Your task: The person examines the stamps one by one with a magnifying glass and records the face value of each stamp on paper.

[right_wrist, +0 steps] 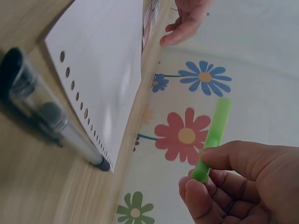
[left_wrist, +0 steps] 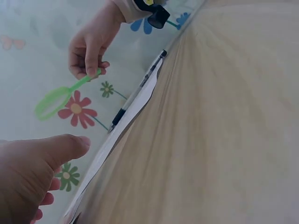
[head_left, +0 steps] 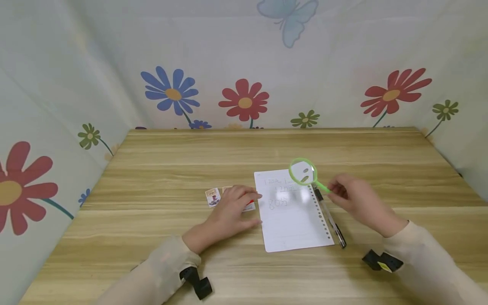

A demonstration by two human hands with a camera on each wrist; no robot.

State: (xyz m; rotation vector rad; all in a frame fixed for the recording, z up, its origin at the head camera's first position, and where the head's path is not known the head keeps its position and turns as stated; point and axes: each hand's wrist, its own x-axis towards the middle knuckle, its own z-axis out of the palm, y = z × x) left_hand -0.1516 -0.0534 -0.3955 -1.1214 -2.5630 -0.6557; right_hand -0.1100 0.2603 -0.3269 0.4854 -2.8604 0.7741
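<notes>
My right hand (head_left: 356,203) pinches the handle of a light-green magnifying glass (head_left: 316,180) between thumb and fingers. Its round lens is held above the top right corner of a white lined sheet (head_left: 293,228) with handwritten numbers and a punched right edge. In the right wrist view the green handle (right_wrist: 216,128) is seen edge-on. My left hand (head_left: 232,207) is over small stamp-like picture papers at the sheet's left, partly hiding them. One such stamp (head_left: 213,198) shows fully beside the fingers. The left wrist view shows the left hand (left_wrist: 32,163) with its thumb extended.
A clear-barrelled pen with black ends (head_left: 333,222) lies along the sheet's punched edge, close to the right hand. The wooden table (head_left: 183,156) reaches back to a flower-printed cloth (head_left: 213,46). Each sleeve carries a black wrist device (head_left: 382,260).
</notes>
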